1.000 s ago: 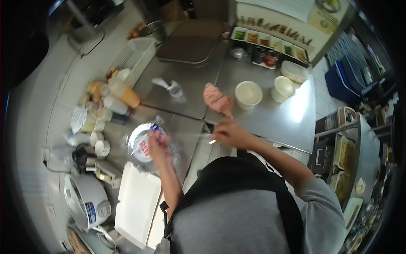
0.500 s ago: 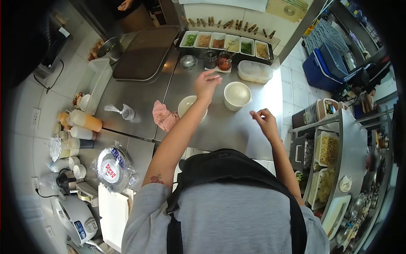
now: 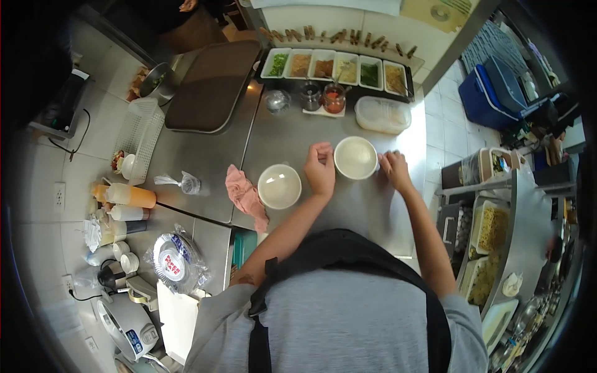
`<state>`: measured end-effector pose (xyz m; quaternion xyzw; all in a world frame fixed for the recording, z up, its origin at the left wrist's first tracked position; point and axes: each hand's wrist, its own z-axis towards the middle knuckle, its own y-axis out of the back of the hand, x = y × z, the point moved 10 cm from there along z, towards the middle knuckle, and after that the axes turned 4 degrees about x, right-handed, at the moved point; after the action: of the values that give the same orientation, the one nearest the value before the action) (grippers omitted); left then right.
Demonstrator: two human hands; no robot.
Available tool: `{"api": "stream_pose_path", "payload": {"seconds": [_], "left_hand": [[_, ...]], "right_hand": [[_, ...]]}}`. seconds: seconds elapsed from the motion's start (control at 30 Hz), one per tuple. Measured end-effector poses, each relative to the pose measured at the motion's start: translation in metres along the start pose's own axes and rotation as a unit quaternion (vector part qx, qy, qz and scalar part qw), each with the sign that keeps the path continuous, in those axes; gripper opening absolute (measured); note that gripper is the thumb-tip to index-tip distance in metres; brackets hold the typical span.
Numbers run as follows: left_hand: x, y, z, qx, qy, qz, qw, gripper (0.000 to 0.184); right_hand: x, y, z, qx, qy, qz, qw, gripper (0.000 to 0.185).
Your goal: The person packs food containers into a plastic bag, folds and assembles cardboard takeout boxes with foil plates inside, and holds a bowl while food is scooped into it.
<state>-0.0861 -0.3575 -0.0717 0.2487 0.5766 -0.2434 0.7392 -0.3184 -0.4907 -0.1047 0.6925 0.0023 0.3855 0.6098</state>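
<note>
A white bowl [image 3: 356,159] stands on the steel table between my two hands. My left hand [image 3: 320,171] is close to its left side, fingers curled inward, with nothing visible in them. On the other side, my right hand [image 3: 395,170] has its fingertips bent together by the bowl's rim. Whether either hand touches the bowl, I cannot tell. A second white bowl [image 3: 280,187] sits to the left of my left hand. Beside that bowl lies a crumpled pink cloth [image 3: 244,196].
Several topping trays [image 3: 336,67] line the back, with small jars [image 3: 334,99] and a lidded plastic container [image 3: 383,115] before them. A brown tray [image 3: 213,87] lies at back left. Squeeze bottles [image 3: 132,196] and wrapped paper plates [image 3: 174,261] are on the left. Another person's hand shows at the top.
My left hand has come back from over the table to beside the bowl, uncovering the second bowl. My right hand is now nearer the bowl's right rim. The view has shifted slightly.
</note>
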Motion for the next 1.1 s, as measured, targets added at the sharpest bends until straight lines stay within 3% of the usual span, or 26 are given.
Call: {"api": "stream_pose_path", "payload": {"seconds": [0.17, 0.23, 0.27, 0.4, 0.53, 0.57, 0.63, 0.67, 0.7, 0.73, 0.83, 0.93, 1.03, 1.1], "left_hand": [[0.053, -0.008, -0.008, -0.012, 0.089, -0.017, 0.996, 0.026], [0.063, -0.01, -0.017, -0.059, 0.092, -0.112, 0.988, 0.026], [0.086, -0.015, -0.024, -0.047, 0.137, -0.108, 0.983, 0.03], [0.088, -0.021, -0.041, -0.053, 0.287, -0.198, 0.936, 0.041], [0.08, -0.016, -0.041, -0.01, 0.262, -0.101, 0.96, 0.049], [0.071, -0.011, -0.035, 0.008, 0.215, -0.035, 0.976, 0.053], [0.049, -0.004, -0.028, 0.037, 0.125, 0.102, 0.986, 0.06], [0.035, -0.006, -0.025, 0.05, 0.048, 0.143, 0.987, 0.065], [0.026, -0.01, -0.026, 0.061, -0.026, 0.186, 0.98, 0.07], [0.017, -0.01, -0.034, 0.072, -0.094, 0.23, 0.966, 0.075], [0.037, -0.037, -0.053, 0.148, 0.022, -0.004, 0.989, 0.083], [0.012, -0.028, -0.051, 0.177, -0.019, -0.07, 0.982, 0.087], [-0.021, -0.005, -0.055, 0.149, -0.064, -0.021, 0.987, 0.087], [-0.024, 0.01, -0.066, 0.171, -0.019, 0.012, 0.985, 0.089]], "right_hand": [[0.003, -0.039, -0.016, -0.062, -0.015, 0.017, 0.998, 0.026], [0.01, -0.043, -0.023, -0.1, -0.014, 0.03, 0.994, 0.024], [0.012, -0.042, -0.023, -0.117, -0.009, 0.033, 0.992, 0.023], [0.025, -0.038, -0.017, -0.048, -0.039, -0.005, 0.998, 0.025], [0.035, -0.031, -0.01, -0.038, -0.041, -0.025, 0.998, 0.031], [0.037, -0.029, -0.011, -0.04, -0.041, -0.022, 0.998, 0.034], [0.022, -0.025, -0.019, -0.082, -0.089, 0.286, 0.951, 0.04], [0.014, -0.027, -0.022, -0.094, -0.111, 0.43, 0.891, 0.044], [0.014, -0.043, -0.029, -0.054, -0.167, 0.579, 0.796, 0.05], [0.035, -0.039, -0.035, -0.052, -0.153, 0.58, 0.799, 0.05], [0.073, -0.038, -0.048, -0.032, -0.124, 0.567, 0.814, 0.052], [0.081, -0.036, -0.048, -0.022, -0.102, 0.622, 0.776, 0.051], [0.087, -0.035, -0.042, 0.003, -0.08, 0.595, 0.799, 0.052], [0.086, -0.037, -0.038, -0.008, -0.06, 0.533, 0.844, 0.054]]}}
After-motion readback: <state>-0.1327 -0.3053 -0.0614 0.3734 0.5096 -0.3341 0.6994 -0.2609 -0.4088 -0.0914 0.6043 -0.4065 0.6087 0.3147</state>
